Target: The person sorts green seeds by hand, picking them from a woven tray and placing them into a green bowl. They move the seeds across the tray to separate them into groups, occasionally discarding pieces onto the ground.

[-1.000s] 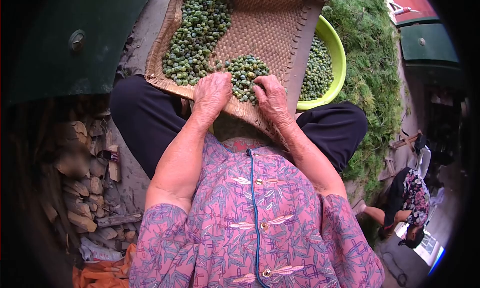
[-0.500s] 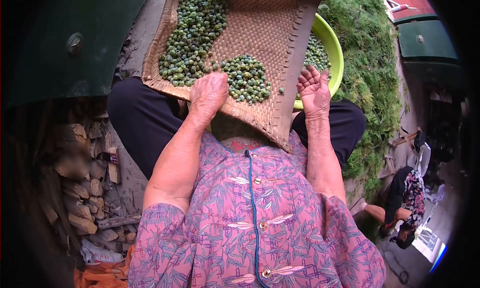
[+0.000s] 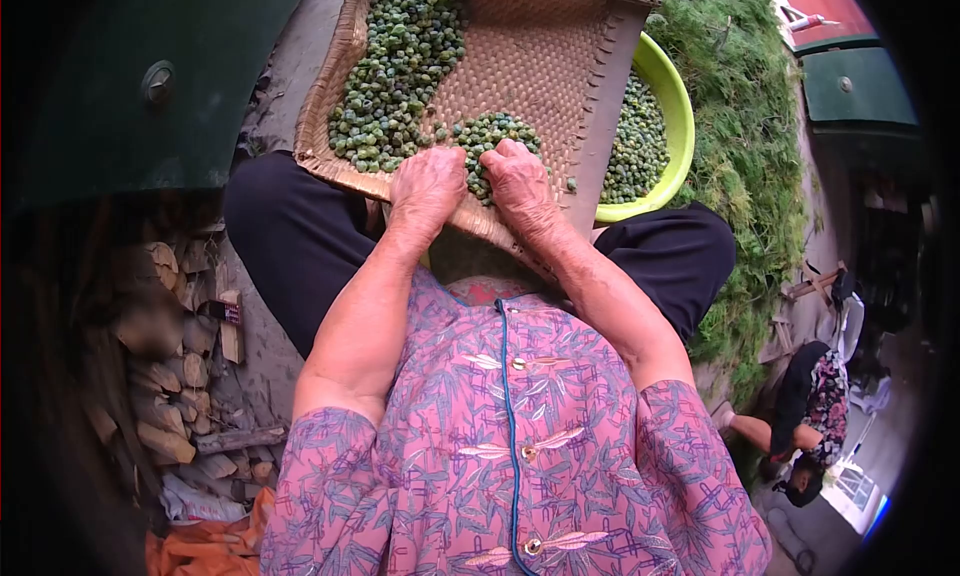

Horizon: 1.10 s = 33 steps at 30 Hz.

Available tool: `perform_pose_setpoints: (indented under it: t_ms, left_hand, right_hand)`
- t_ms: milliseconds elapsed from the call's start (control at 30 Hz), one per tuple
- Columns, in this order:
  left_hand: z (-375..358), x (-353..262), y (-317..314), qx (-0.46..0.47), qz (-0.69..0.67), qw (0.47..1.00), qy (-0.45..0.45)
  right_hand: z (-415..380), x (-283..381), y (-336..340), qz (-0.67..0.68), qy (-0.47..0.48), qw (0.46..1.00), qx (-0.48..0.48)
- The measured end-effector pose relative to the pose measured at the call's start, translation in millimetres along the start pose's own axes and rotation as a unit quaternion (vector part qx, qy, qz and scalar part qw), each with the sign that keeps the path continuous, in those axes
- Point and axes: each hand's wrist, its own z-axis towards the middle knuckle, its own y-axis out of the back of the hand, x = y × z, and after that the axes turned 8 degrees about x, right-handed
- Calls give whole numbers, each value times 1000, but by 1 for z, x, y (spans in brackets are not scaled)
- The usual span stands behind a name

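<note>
A woven tray (image 3: 525, 51) rests tilted across my lap. Small round green fruits lie in it as a long pile (image 3: 400, 71) on the left and a smaller pile (image 3: 495, 131) nearer me. At the near edge, between the two piles, my left hand (image 3: 430, 184) is closed with its fingertips hidden. Beside it my right hand (image 3: 520, 184) curls over the right part of the smaller pile, its fingertips also out of sight. Whatever either hand pinches cannot be made out. A yellow-green basin (image 3: 682, 126) with more green fruits (image 3: 632, 141) stands right of the tray, partly covered by it.
Cut feathery green plants (image 3: 745, 146) are heaped along the right. Split firewood (image 3: 165, 416) is stacked at the lower left, near an orange cloth (image 3: 215, 536). A dark green panel (image 3: 110, 86) stands at the upper left. Another person (image 3: 810, 406) bends down at the lower right.
My right hand has moved left from beside the basin, where it was open with palm up, to the smaller pile, and its fingers have closed. My left hand stays near the tray's edge.
</note>
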Motion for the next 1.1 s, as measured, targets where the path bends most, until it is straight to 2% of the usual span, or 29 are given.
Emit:
perform_pose_setpoints:
  t_ms: [133, 233, 367, 533, 633, 700, 767, 833, 867, 967, 1000, 1100]
  left_hand:
    - [1, -1, 0, -3, -1, 1000, -1]
    - [1, 0, -1, -1, 0, 1000, 3]
    - [2, -1, 0, 0, 1, 1000, 2]
    - [1, 0, -1, -4, 3, 1000, -3]
    - [1, 0, -1, -2, 4, 1000, -5]
    - [0, 1, -1, -7, 1, 1000, -8]
    - [0, 0, -1, -12, -5, 1000, -10]
    - [0, -1, 0, -12, -6, 1000, -12]
    - [-1, -1, 0, -12, -4, 1000, -10]
    - [-2, 0, 1, -16, 0, 1000, -15]
    - [-3, -1, 2, -16, 1, 1000, -17]
    - [-4, -6, 5, -41, 10, 999, -19]
  right_hand:
    - [-4, 2, 8, 100, -33, 994, -17]
    - [-9, 0, 13, 149, 0, 989, 6]
    - [-13, 12, 22, 57, 27, 995, 82]
    - [-10, 13, 18, -3, 45, 994, 104]
    - [-15, 12, 26, 59, 17, 994, 86]
    - [-24, 5, 31, 137, -70, 988, 17]
    - [-35, -6, 33, 142, -97, 985, 9]
    - [-45, -12, 39, 214, -144, 966, 12]
    - [-49, -14, 37, 244, -147, 958, -26]
    - [-46, -20, 46, 292, -159, 941, -56]
    - [-45, -22, 54, 345, -214, 913, -24]
    - [-47, -46, 70, 509, -227, 828, -57]
